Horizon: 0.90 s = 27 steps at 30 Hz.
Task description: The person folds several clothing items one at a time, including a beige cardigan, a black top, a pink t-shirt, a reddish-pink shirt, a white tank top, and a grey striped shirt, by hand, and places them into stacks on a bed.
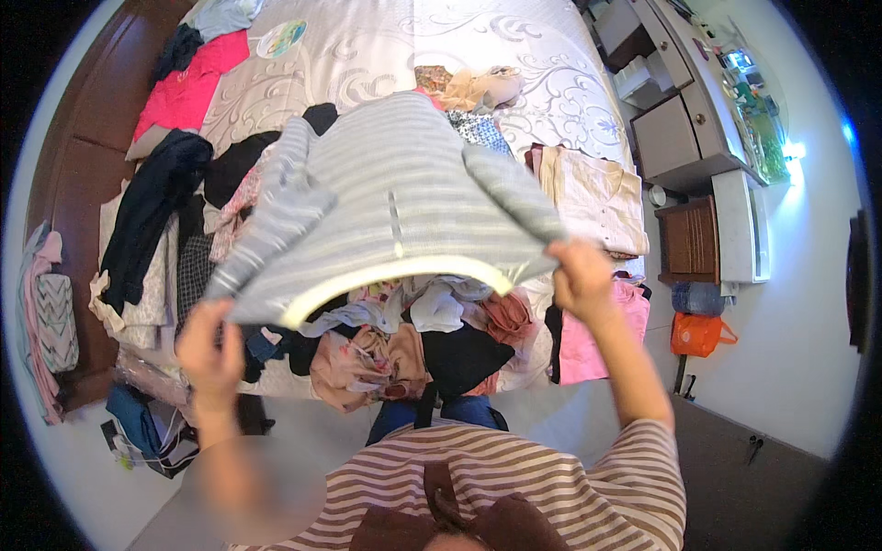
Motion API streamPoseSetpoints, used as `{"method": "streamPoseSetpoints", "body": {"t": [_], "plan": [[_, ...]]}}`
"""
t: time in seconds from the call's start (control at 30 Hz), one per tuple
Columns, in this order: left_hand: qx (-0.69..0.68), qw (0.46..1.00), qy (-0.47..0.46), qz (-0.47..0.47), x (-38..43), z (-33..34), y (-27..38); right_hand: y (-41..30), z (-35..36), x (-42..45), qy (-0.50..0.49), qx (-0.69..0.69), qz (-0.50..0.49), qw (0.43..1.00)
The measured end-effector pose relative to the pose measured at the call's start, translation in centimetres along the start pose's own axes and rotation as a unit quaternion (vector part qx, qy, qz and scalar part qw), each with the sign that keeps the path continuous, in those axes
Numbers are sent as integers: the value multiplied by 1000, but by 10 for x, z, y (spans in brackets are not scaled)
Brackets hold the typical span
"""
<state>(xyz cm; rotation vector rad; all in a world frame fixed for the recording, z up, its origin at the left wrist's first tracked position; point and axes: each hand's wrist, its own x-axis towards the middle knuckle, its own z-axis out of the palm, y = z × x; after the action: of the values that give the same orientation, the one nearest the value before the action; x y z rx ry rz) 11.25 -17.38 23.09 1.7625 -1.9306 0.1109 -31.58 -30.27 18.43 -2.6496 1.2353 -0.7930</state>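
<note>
A grey-striped long-sleeved knit top with a pale yellow neckband is stretched between my two hands, its neckline towards me and its body spread away over the bed. My left hand pinches it at the left shoulder. At the opposite shoulder, my right hand grips the fabric. Both sleeves trail away from me along the top's sides. Below the neckband lies a heap of crumpled clothes, with a black garment, a peach-coloured garment and a rust-pink piece.
A patterned bedspread covers the bed. Folded cream clothes and a pink garment lie at right. Dark clothes and a hot-pink garment lie at left. An orange bag stands beyond the bed's right side, below a drawer unit.
</note>
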Motion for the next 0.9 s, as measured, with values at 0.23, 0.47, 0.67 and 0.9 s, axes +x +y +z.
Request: {"method": "streamPoseSetpoints", "body": {"t": [0.23, 0.47, 0.67, 0.9], "plan": [[-91, 945, -142, -281, -215, 164, 25, -22, 146, -183, -116, 85, 251, 957], [-123, 910, -163, -359, -301, 212, 42, -24, 168, -216, -362, 13, 321, 875], [-150, 881, -85, -441, -311, 234, 49, -19, 214, -100, -297, -1, 186, 936], [-289, 701, 109, -643, -319, 290, 49, -92, 374, 118, -183, 90, 18, 979]]}}
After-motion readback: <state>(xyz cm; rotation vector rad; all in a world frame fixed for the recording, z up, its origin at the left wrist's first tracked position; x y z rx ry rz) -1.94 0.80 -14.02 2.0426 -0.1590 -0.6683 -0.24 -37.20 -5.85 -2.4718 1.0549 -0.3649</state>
